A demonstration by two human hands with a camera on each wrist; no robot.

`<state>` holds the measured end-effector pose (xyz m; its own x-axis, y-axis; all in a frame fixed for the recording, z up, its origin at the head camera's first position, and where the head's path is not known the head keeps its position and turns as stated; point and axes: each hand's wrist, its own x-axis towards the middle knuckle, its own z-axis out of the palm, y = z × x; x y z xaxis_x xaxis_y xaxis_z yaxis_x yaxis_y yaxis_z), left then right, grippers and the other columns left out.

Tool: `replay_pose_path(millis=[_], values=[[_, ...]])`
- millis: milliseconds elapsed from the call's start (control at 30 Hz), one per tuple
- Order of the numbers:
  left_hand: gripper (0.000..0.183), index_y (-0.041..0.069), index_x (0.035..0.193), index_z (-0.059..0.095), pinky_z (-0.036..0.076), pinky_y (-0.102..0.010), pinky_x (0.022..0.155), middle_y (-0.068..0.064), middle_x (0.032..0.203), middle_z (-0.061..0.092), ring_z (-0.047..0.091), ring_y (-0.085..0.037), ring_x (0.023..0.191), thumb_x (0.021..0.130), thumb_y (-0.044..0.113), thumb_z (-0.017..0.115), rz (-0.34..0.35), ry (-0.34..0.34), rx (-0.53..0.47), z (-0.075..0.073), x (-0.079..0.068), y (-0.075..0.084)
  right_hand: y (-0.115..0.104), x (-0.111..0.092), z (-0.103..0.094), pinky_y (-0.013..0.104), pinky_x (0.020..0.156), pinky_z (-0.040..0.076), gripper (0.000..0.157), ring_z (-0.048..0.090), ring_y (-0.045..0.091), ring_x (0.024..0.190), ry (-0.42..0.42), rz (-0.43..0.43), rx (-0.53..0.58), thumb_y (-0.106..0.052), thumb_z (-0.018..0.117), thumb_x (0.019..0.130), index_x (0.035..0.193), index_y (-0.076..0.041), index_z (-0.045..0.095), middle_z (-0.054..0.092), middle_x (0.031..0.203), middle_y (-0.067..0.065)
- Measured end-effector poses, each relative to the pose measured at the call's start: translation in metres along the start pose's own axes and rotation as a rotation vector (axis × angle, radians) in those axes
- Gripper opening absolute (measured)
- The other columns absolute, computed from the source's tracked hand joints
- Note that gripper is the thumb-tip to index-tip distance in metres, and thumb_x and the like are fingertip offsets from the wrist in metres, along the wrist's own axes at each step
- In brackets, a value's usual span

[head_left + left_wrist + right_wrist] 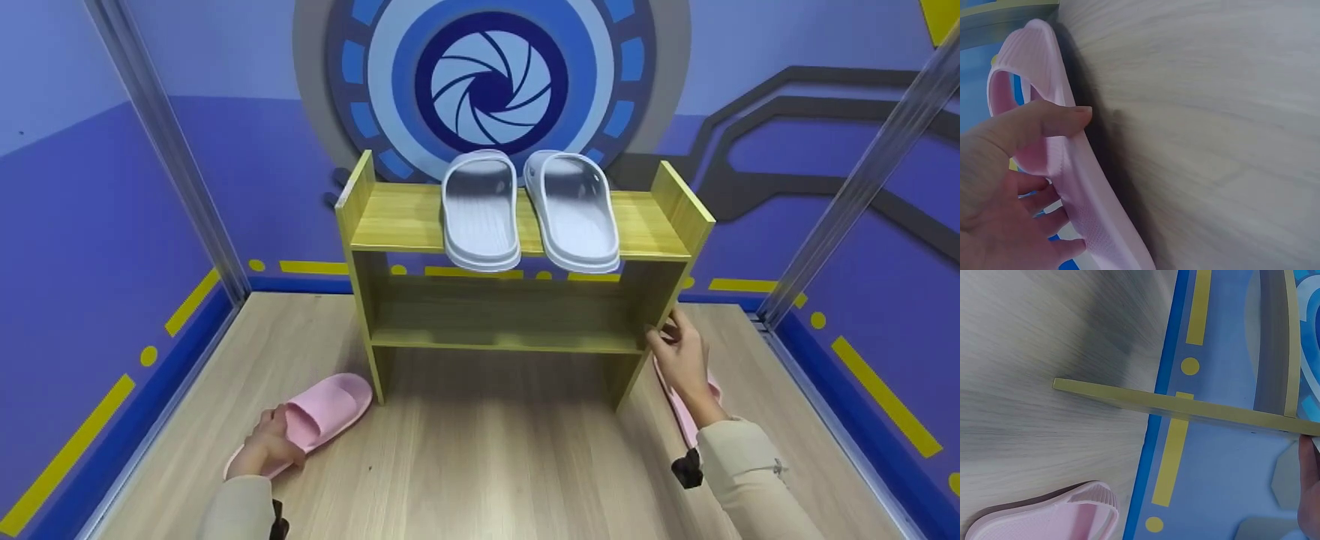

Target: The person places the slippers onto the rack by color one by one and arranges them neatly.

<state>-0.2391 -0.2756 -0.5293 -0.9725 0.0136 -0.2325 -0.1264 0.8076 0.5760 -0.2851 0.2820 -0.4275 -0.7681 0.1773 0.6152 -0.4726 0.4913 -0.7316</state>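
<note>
Gripping 1 pink ribbed-strap slipper [336,405] with my left hand [270,444], left of the yellowish wood-grain 2-tier rack [502,309], my right hand [685,360] touching its right panel [681,207], whether pinching I cannot tell, 2 pale-grey rounded clogs [482,225] atop.

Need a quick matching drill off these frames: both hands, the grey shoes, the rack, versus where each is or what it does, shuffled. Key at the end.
Column one:
1. Left hand
2. Right hand
3. Pale grey shoes
4. Wooden rack

Column two:
A. Standing on the floor
B. At the side panel
C. On the top shelf
D. Holding a pink slipper

Pairs: 1-D, 2-B, 3-C, 4-A
</note>
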Motion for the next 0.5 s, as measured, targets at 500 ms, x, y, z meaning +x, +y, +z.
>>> replay_pose_path(millis=[500], values=[[0.095, -0.016, 0.130, 0.019, 0.021, -0.054, 0.094, -0.033, 0.124, 0.023, 0.021, -0.050, 0.116, 0.046, -0.009, 0.065, 0.038, -0.108, -0.032, -0.0027, -0.0043, 0.0025, -0.0016, -0.0005, -0.0004, 0.011, 0.064, 0.044, 0.042, 0.057, 0.037, 0.085, -0.002, 0.011, 0.022, 0.011, 0.056, 0.075, 0.117, 0.007, 0.051, 0.056, 0.105, 0.025]])
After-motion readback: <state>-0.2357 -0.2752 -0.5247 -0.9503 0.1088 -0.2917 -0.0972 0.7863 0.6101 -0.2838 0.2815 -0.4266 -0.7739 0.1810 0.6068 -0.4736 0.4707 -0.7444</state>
